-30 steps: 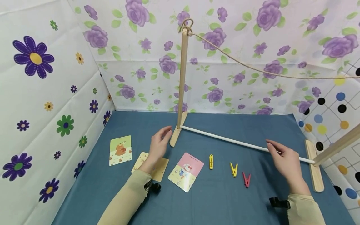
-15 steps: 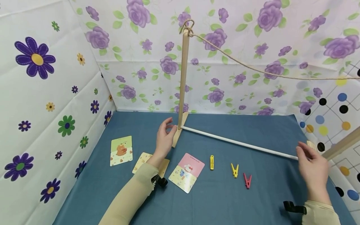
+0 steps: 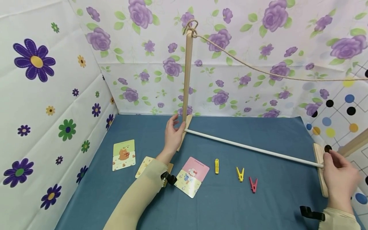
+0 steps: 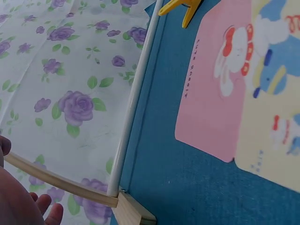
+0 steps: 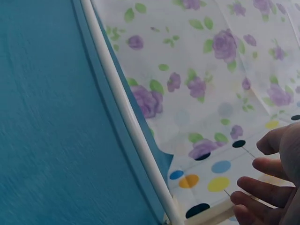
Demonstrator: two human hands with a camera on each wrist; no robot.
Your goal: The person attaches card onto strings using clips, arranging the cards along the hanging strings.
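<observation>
A wooden stand has a left post (image 3: 188,73) and a right post (image 3: 355,142), joined low down by a white rod (image 3: 253,148). Twine (image 3: 250,66) is tied to the top of the left post and runs off to the right. My left hand (image 3: 173,137) is at the foot of the left post, fingers relaxed, its thumb right at the wood. In the left wrist view the post passes between thumb and fingers. My right hand (image 3: 340,175) is by the right post's foot, over the rod's end. Its fingers (image 5: 262,190) look spread and loosely bent.
On the blue cloth (image 3: 224,204) lie a bear card (image 3: 124,155), a yellowish card (image 3: 145,164) partly under my left forearm, and a pink and yellow card (image 3: 191,175). Two yellow clothespins (image 3: 240,174) and a red clothespin (image 3: 253,185) lie right of them. Patterned sheets (image 3: 149,86) surround the table.
My right hand has moved right along the rod to the right post. My left hand has moved slightly up and right, up to the left post. The stand looks unmoved.
</observation>
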